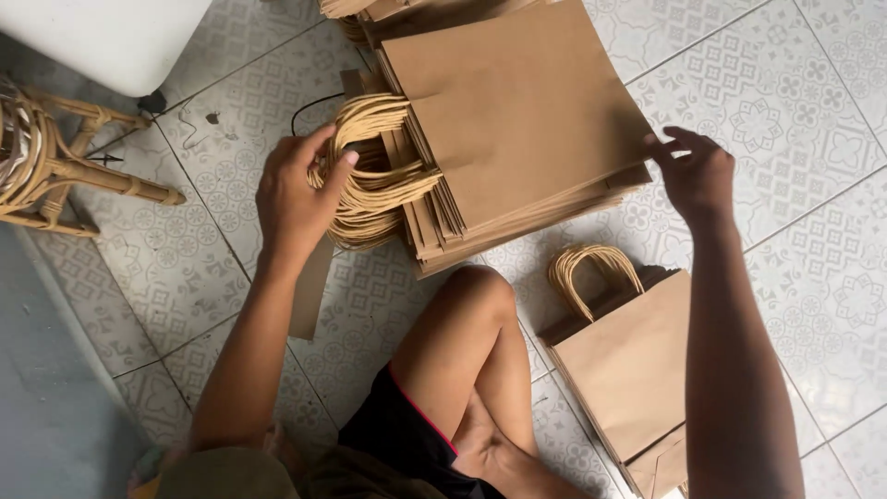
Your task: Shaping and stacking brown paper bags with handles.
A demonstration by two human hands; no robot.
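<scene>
A thick stack of flat brown paper bags (pixel 517 129) lies on the patterned tile floor in front of me, their twisted paper handles (pixel 370 176) bunched at the left end. My left hand (pixel 296 194) grips that bundle of handles. My right hand (pixel 693 171) touches the stack's right edge with its fingers spread. A smaller pile of the same bags (pixel 633 365) lies by my right forearm, handles pointing up the frame.
My bent knee (pixel 471 314) sits between the two piles. A rattan stool leg (pixel 83 171) stands at the left under a white surface (pixel 102 37). More bags (pixel 370 14) lie at the top edge. A black cord (pixel 309 106) runs on the tiles.
</scene>
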